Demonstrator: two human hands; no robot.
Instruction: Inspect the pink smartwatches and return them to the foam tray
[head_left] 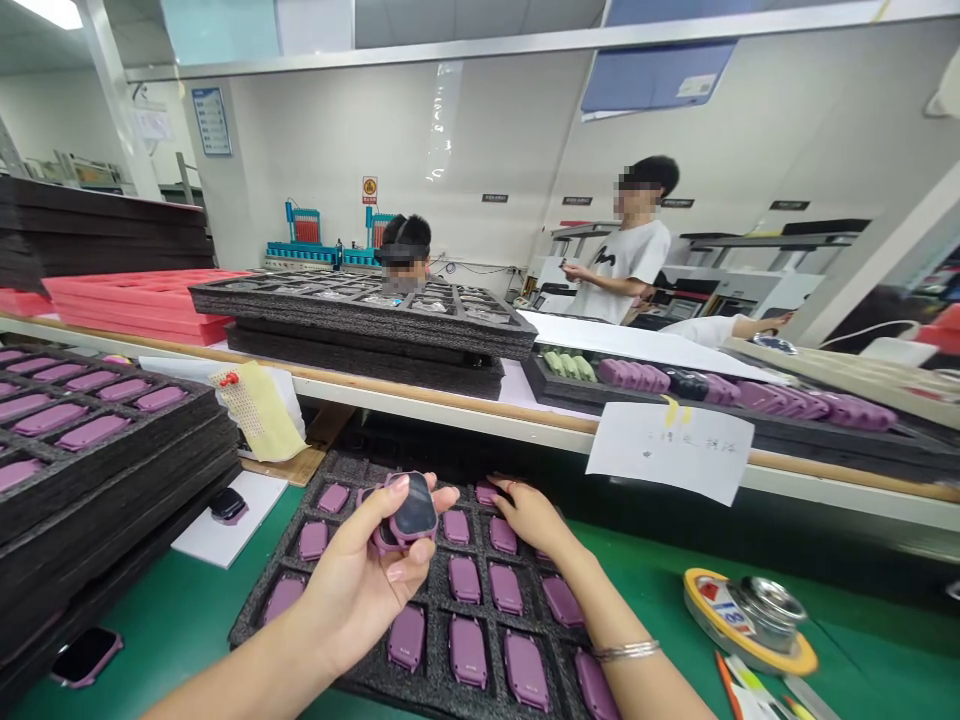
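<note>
We look down at a green table [187, 610]. A black foam tray [360, 672] lies flat on it, right in front of us. To the left, a tall stack of black trays [112, 500] stands on the table, and a white sheet [217, 535] lies beside it with a small dark watch [227, 505] on top. Another watch [84, 655] lies on the green near the left edge. On the right sits a yellow tape roll [750, 640] with a shiny tin [769, 603] on it, and some pens [757, 690] lie just beside it.
</note>
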